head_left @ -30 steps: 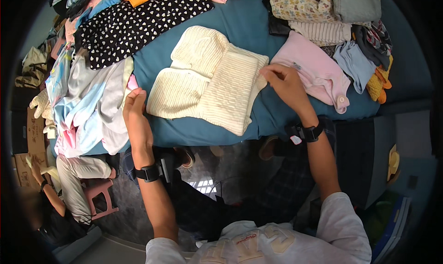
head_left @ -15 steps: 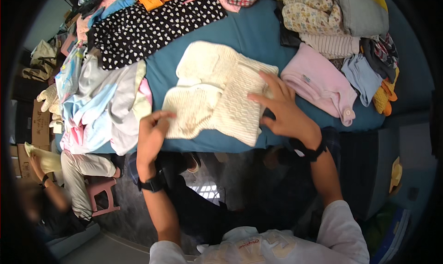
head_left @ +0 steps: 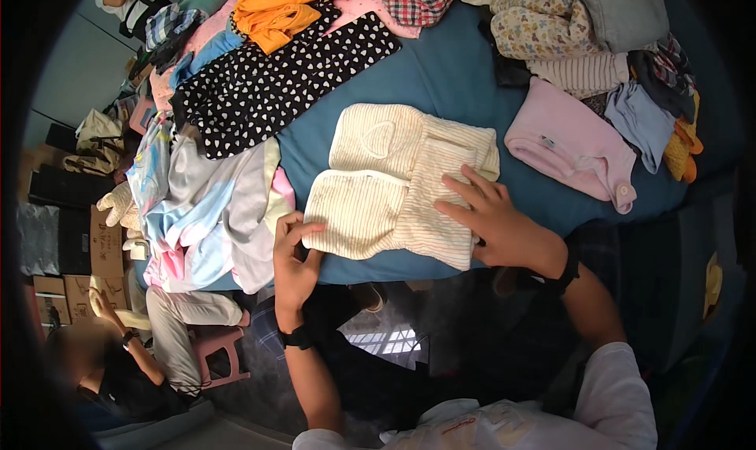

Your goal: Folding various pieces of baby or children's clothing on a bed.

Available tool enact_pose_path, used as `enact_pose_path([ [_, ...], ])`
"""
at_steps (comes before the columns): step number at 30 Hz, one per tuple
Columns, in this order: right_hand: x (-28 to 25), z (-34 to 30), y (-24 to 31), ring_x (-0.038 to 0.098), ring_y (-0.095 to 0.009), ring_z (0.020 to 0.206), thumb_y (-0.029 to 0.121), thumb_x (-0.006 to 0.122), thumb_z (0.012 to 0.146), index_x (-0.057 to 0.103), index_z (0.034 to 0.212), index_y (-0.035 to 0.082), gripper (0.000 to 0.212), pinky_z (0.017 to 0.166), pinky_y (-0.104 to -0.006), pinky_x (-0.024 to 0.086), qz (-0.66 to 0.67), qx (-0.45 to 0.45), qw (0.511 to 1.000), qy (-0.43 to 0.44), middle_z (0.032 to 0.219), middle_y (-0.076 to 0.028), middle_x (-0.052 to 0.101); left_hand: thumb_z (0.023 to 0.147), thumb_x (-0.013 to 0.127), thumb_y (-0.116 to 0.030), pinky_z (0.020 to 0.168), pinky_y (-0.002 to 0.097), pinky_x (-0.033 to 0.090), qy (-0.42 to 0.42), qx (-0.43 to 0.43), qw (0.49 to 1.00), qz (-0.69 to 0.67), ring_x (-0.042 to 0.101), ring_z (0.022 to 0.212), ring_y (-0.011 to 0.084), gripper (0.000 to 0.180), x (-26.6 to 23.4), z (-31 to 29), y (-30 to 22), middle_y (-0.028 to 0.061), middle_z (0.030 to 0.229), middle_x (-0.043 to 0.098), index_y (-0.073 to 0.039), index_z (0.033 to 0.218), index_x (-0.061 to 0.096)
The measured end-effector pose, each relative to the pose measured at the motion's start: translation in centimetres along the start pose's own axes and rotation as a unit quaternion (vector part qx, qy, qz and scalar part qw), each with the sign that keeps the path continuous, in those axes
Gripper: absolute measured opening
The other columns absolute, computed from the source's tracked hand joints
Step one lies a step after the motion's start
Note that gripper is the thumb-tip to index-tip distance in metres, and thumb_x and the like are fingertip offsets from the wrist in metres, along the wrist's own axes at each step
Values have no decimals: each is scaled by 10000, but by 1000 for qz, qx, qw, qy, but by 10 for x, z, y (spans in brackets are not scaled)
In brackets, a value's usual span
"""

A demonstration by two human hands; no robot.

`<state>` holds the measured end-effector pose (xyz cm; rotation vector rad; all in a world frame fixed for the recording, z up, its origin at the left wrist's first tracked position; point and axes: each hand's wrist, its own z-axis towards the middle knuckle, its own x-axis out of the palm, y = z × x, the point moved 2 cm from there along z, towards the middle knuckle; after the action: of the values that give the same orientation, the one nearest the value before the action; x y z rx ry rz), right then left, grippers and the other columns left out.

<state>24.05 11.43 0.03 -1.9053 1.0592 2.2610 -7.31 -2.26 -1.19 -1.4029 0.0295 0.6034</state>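
A cream garment with thin stripes, a heart-shaped outline on its upper part, lies partly folded on the teal cover before me. My left hand grips its near left edge, fingertips on top and thumb close to the rim. On the folded right part rests my right hand, its fingers spread over the cloth and the thumb by the near right corner. To the right lies a folded pink garment. A grey, light blue and pink cloth is heaped to the left.
Black fabric with white hearts and an orange garment lie at the far left. More folded clothes are piled at the far right. At left, another person holds a pale cloth beside a pink stool.
The whole view has shifted, so the scene sits farther right and lower. My right hand has slid nearer to me over the striped garment. My left hand stays at its left edge.
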Motion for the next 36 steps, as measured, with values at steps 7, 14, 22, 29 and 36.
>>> enact_pose_path([
  [7,-16,-6,-30,525,-370,1264,-88,561,685,639,1173,70,519,991,-416,409,145,-87,980,-105,1280,-136,612,821,725,-37,1055,374,379,-10,67,996,-55,591,1112,243,149,4,4,-14,163,1260,607,4,944,651],
  [14,-31,-10,-35,585,-76,902,117,585,974,613,1219,-43,294,806,-264,488,512,95,852,-43,1027,-48,674,983,623,-209,780,249,487,-93,-87,949,-289,613,848,101,260,23,0,-22,65,994,683,34,1074,640],
  [22,-15,-2,-46,583,-82,858,186,597,941,618,1125,-52,302,777,-254,480,473,159,860,-106,954,-50,662,924,692,-96,885,288,498,32,-122,980,-152,619,1002,131,389,49,15,-26,95,1124,658,49,1245,528],
  [29,-22,1,-42,575,-69,835,197,607,931,623,1114,-54,311,751,-252,476,457,171,867,-100,931,-42,661,910,680,-37,799,270,526,-32,-150,977,-148,646,907,123,275,50,21,-21,93,1032,686,61,1144,574],
  [36,-29,2,-42,582,-123,792,231,666,907,657,987,-73,314,745,-283,474,340,182,916,-110,835,-48,643,897,700,-51,781,263,523,-40,-161,980,-114,642,886,118,296,49,22,-14,99,1043,685,63,1143,582],
])
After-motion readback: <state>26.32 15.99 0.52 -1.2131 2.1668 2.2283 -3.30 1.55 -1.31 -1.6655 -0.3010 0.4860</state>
